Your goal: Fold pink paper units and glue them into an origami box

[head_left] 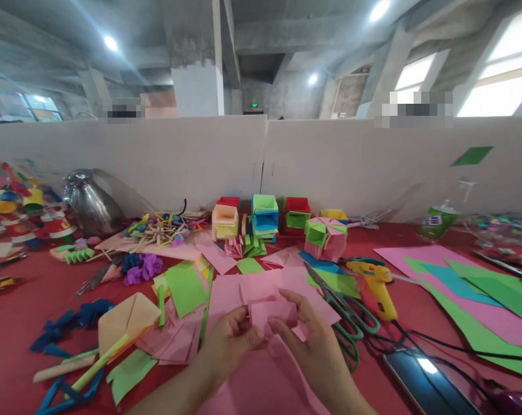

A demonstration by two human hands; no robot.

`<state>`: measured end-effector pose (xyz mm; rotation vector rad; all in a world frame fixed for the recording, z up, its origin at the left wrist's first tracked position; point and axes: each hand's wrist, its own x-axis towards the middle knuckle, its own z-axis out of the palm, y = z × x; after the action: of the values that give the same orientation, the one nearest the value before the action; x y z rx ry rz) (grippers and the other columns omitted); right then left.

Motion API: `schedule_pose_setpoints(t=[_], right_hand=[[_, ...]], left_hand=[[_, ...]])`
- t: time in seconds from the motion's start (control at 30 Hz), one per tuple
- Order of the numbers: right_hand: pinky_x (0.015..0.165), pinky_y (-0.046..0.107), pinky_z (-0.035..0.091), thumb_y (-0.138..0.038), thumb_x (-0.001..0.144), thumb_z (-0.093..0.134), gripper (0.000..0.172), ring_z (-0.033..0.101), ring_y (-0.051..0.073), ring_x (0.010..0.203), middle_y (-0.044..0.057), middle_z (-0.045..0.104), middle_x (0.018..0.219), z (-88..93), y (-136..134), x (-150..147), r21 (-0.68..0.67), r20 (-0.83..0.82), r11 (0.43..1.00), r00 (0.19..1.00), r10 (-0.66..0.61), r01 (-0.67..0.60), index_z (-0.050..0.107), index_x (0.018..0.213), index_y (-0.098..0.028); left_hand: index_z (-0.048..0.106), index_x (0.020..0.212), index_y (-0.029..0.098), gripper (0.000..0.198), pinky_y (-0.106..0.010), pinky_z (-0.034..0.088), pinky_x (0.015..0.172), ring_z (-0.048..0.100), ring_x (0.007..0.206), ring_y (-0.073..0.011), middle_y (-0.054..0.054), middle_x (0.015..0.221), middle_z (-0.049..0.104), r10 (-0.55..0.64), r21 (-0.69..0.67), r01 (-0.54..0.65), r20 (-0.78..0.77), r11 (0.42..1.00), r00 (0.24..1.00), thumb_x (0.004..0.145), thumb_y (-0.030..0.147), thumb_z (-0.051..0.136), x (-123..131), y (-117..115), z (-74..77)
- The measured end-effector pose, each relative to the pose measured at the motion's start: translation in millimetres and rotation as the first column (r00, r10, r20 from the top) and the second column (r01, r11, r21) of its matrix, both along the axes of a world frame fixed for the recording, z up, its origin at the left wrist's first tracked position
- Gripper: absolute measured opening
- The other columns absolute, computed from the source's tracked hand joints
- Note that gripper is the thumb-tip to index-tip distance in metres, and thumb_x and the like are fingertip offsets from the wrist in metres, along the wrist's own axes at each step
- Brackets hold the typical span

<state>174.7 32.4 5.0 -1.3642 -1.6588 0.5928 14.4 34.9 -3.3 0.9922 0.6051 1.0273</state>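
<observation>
A small folded piece of pink paper (pixel 261 314) is held between my two hands, just above larger pink sheets (pixel 230 288). My left hand (pixel 233 340) pinches its left edge with thumb and fingers. On the other side, my right hand (pixel 308 334) grips the right edge, thumb in front and forefinger along the top corner. Scissors with green handles (pixel 351 314) lie right of my right hand. To the left of my left hand is a stack of cut pink paper pieces (pixel 185 334), with a light green sheet (pixel 186 288) above it.
Folded paper boxes (pixel 265 216) stand at the back against a white partition (pixel 178 161). A yellow glue gun (pixel 379 288) and a phone (pixel 429 383) with black cables lie on the right. Coloured sheets (pixel 494 323) spread beyond them. A metal jug (pixel 90 202) stands back left.
</observation>
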Motion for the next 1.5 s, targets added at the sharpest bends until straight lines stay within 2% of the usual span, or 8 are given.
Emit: schedule_pose_setpoints(t=[0.13,0.3,0.47,0.67,0.93,1.17,1.37,1.5], right_hand=[[0.08,0.033,0.046,-0.032,0.076,0.058,0.035,0.059,0.02,0.088,0.005,0.063,0.095,0.7,-0.3,-2.9,0.004,-0.031,1.0,0.999,0.011,-0.011,0.057,0.11,-0.021],[0.08,0.03,0.045,-0.035,0.075,0.062,0.016,0.056,0.021,0.091,0.006,0.06,0.091,6.2,4.6,0.8,-0.023,-0.135,0.991,0.983,0.126,-0.13,0.064,0.078,-0.019],[0.07,0.027,0.045,-0.037,0.077,0.059,0.026,0.057,0.018,0.08,0.004,0.058,0.079,7.7,4.0,-0.8,-0.136,-0.254,0.967,0.951,0.175,-0.214,0.059,0.059,-0.018],[0.062,0.025,0.042,-0.038,0.077,0.058,0.028,0.054,0.016,0.072,0.004,0.057,0.079,5.0,0.9,-5.6,-0.168,-0.238,0.968,0.961,0.143,-0.185,0.054,0.058,-0.017],[0.047,0.022,0.028,-0.048,0.069,0.063,0.038,0.032,0.009,0.051,-0.005,0.035,0.053,6.4,-0.2,-9.5,-0.288,-0.226,0.954,0.974,0.011,-0.078,0.043,0.053,-0.019],[0.046,0.022,0.028,-0.048,0.066,0.063,0.037,0.034,0.009,0.05,-0.005,0.039,0.053,11.7,-1.7,-11.3,-0.278,-0.228,0.959,0.974,-0.015,-0.05,0.046,0.052,-0.018],[0.047,0.022,0.031,-0.044,0.066,0.064,0.036,0.034,0.009,0.05,-0.005,0.039,0.051,12.5,-2.1,-12.7,-0.226,-0.21,0.974,0.977,-0.028,-0.02,0.045,0.051,-0.018],[0.048,0.022,0.033,-0.045,0.066,0.066,0.035,0.038,0.01,0.051,-0.004,0.042,0.053,10.1,-1.4,-13.0,-0.248,-0.25,0.969,0.967,-0.054,-0.01,0.047,0.053,-0.019]], left_hand=[[0.065,0.102,0.012,0.04,-0.028,0.051,0.071,0.067,0.081,-0.021,-0.013,0.094,0.071,0.08,-0.032,-0.085,-0.142,0.996,0.987,0.072,0.039,0.068,-7.7,0.0,-6.8],[0.063,0.106,0.015,0.041,-0.027,0.052,0.073,0.065,0.089,-0.0218,-0.012,0.104,0.068,0.107,-0.042,-0.115,-0.154,0.992,0.982,0.073,0.037,0.068,-16.4,-1.5,-5.1],[0.06,0.111,0.017,0.04,-0.029,0.051,0.079,0.064,0.093,-0.0214,-0.011,0.107,0.067,0.072,-0.029,-0.076,-0.12,0.997,0.99,0.075,0.031,0.068,-18.3,-3.5,-7.4],[0.061,0.109,0.014,0.036,-0.032,0.053,0.076,0.064,0.091,-0.0223,-0.012,0.106,0.068,0.083,-0.068,-0.097,-0.181,0.993,0.98,0.079,0.032,0.063,-18.7,-4.1,-12.4],[0.063,0.107,0.016,0.036,-0.03,0.05,0.079,0.064,0.092,-0.0214,-0.01,0.105,0.068,0.089,-0.072,-0.1,-0.145,0.992,0.985,0.074,0.029,0.068,-17.7,-4.9,-10.4],[0.062,0.108,0.014,0.038,-0.028,0.051,0.073,0.064,0.091,-0.022,-0.012,0.107,0.067,0.111,-0.098,-0.126,-0.145,0.987,0.983,0.075,0.032,0.067,-15.7,-9.8,-3.1],[0.064,0.096,0.011,0.038,-0.024,0.051,0.061,0.068,0.071,-0.0183,-0.012,0.084,0.072,0.095,-0.13,-0.146,-0.334,0.981,0.938,0.07,0.038,0.07,-19.5,-9.6,-5.5],[0.065,0.093,0.013,0.038,-0.022,0.051,0.062,0.068,0.071,-0.0166,-0.01,0.083,0.072,0.108,-0.144,-0.159,-0.312,0.977,0.944,0.065,0.037,0.074,-19.5,-8.3,-3.4]])
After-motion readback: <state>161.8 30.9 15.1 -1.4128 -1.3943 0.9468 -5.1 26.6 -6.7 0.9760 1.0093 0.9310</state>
